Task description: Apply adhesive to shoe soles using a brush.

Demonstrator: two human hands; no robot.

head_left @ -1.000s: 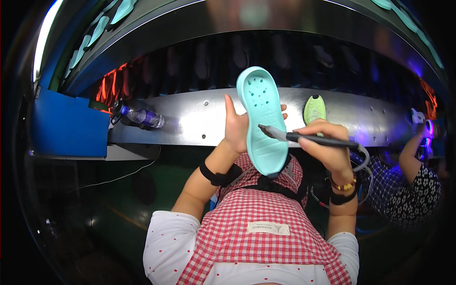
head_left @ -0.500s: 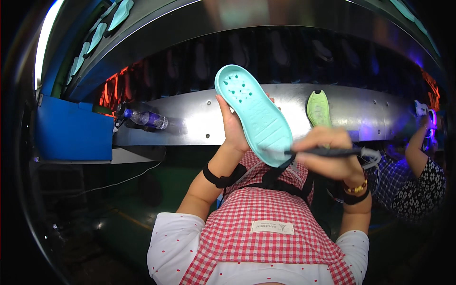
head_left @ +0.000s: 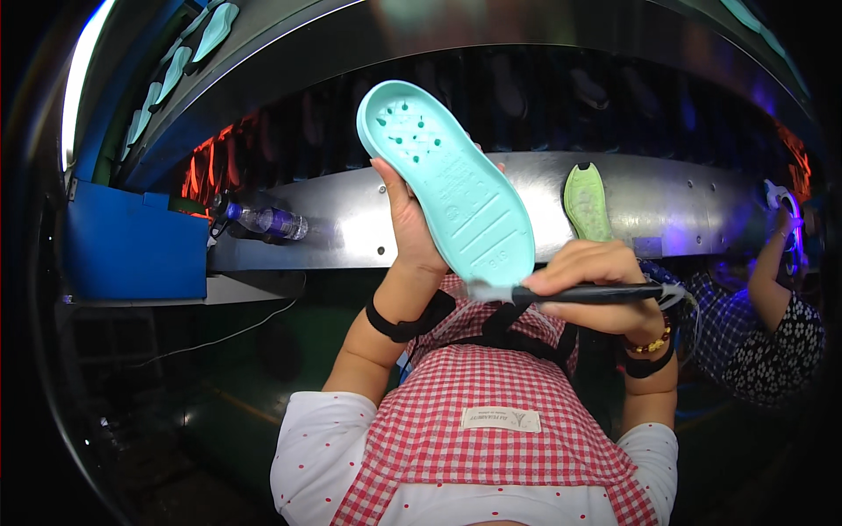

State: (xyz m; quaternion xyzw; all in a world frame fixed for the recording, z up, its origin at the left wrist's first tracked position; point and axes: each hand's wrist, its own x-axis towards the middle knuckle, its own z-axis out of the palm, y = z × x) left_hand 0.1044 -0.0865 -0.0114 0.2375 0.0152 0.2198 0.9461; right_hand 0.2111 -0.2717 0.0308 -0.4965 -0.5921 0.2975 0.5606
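My left hand (head_left: 410,230) grips a turquoise shoe sole (head_left: 469,197) by its left edge, fingertips showing behind the far right side. The sole is held up and tilted, its heel-like far end dotted with dark green spots and its near part grooved. In my right hand (head_left: 596,267) is a brush with a black handle (head_left: 596,294), held nearly level and pointing left. Its pale, blurred tip lies at the near end of the sole; whether they touch I cannot tell. A thin pale cord or tube shows at the handle's rear.
A green sole (head_left: 586,203) lies on the metal ledge (head_left: 346,215) ahead. A water bottle (head_left: 272,222) lies farther left, near a blue box (head_left: 132,237). Beyond the ledge, a dark opening holds dim soles. A co-worker's arm (head_left: 767,267) is at the right.
The turquoise sole has moved up and to the left with my left hand. The brush tip has gone from the sole's near surface to its near edge, a little lower and left.
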